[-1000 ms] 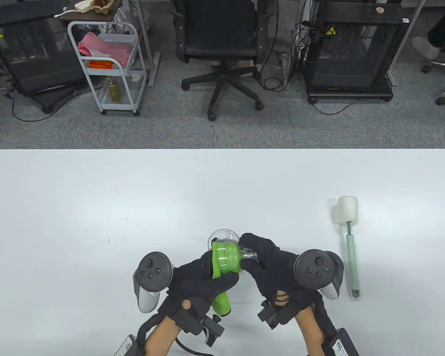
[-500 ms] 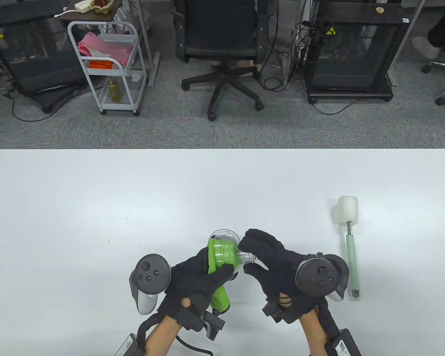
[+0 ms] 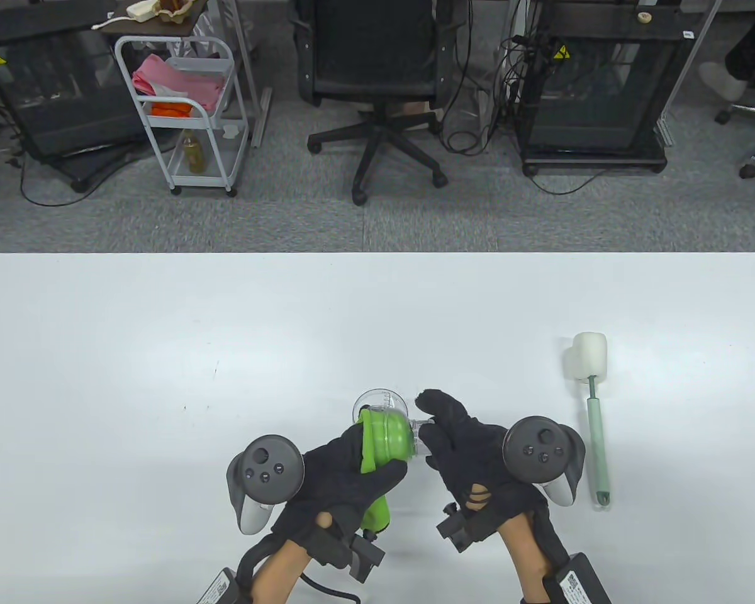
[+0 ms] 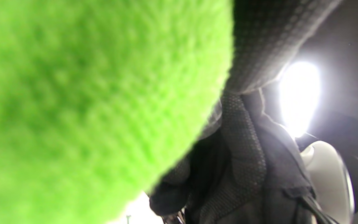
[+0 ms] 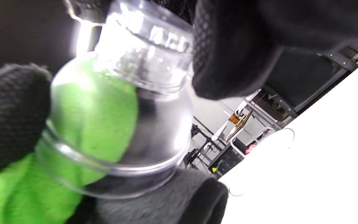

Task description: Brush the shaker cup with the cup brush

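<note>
A clear domed shaker cup piece (image 3: 415,434) with a threaded neck is held above the table near the front edge. My right hand (image 3: 431,431) grips its neck; in the right wrist view my fingers (image 5: 228,53) wrap the neck of the piece (image 5: 154,102). My left hand (image 3: 368,462) grips a green cloth (image 3: 384,440) pushed inside the dome, also seen in the right wrist view (image 5: 101,124) and filling the left wrist view (image 4: 89,102). A clear cup (image 3: 377,400) stands just behind. The cup brush (image 3: 596,434), white sponge head, green handle, lies untouched right of my right hand.
The white table (image 3: 163,352) stretches wide to the left and behind the hands. Beyond its far edge are an office chair (image 3: 371,75), a white trolley (image 3: 182,107) and black racks on the floor.
Both hands rocked back and forth around the clear piece, the left hand ending slightly further right. The green cloth turned inside the dome. The brush has not moved.
</note>
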Demonstrator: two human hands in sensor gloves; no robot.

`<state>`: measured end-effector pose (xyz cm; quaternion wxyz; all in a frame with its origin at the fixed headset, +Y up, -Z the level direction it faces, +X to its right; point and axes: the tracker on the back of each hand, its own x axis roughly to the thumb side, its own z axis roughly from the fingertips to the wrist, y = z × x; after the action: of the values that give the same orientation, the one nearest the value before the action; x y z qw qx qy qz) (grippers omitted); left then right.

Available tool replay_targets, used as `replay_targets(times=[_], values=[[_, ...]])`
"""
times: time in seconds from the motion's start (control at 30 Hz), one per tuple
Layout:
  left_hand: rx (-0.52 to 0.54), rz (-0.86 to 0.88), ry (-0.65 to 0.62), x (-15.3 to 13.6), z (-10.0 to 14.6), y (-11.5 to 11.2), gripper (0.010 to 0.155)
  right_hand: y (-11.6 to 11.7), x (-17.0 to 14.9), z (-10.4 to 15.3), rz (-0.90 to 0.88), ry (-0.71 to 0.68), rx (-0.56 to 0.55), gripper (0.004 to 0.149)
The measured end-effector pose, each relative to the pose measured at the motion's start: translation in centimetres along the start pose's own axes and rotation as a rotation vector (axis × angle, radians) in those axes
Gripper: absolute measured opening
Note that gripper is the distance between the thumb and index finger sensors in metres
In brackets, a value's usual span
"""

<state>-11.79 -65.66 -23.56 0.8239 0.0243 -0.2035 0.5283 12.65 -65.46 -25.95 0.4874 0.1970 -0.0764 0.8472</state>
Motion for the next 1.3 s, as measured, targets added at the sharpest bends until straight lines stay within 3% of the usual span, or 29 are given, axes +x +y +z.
replay_targets(times=[0.13,0.23,0.33,0.47,0.77,0.9,0.97,1.07,1.17,1.3], values=[[0.019,0.017,-0.003,-0.2,-0.1,0.3,0.056,-0.7,0.5,0.2,-0.064,-0.069,0.017,0.066],[0.023,0.069,0.01,-0.6,-0.2,0.4,0.056,-1.0,1.4,0.2,0.004,-0.13,0.129,0.067],[0.007,0.106,0.013,-0.9,-0.1,0.3,0.056,-0.7,1.8,0.3,0.055,-0.176,0.088,0.062],[-0.013,0.166,0.033,-1.2,-0.1,0.0,0.058,-0.4,1.4,0.2,0.023,-0.13,0.124,0.062],[-0.035,0.041,-0.026,-0.4,-0.2,-0.7,0.06,-0.2,-0.4,-0.1,0.002,0.047,0.078,0.067],[-0.018,0.019,-0.028,-0.3,-0.2,-0.6,0.058,-0.4,-0.3,0.1,0.039,0.05,0.06,0.069],[0.007,0.0,-0.029,-0.3,-0.2,-0.4,0.057,-0.5,0.1,0.2,0.008,-0.003,0.063,0.068],[0.017,0.078,-0.003,-0.8,-0.3,0.1,0.058,-0.4,1.3,0.2,0.051,-0.118,0.159,0.07],[0.003,0.124,-0.011,-0.9,-0.2,0.0,0.058,-0.4,2.1,0.3,0.112,-0.228,0.051,0.068],[-0.015,0.153,-0.019,-0.9,-0.2,0.2,0.058,-0.4,2.3,0.5,0.063,-0.234,0.017,0.066]])
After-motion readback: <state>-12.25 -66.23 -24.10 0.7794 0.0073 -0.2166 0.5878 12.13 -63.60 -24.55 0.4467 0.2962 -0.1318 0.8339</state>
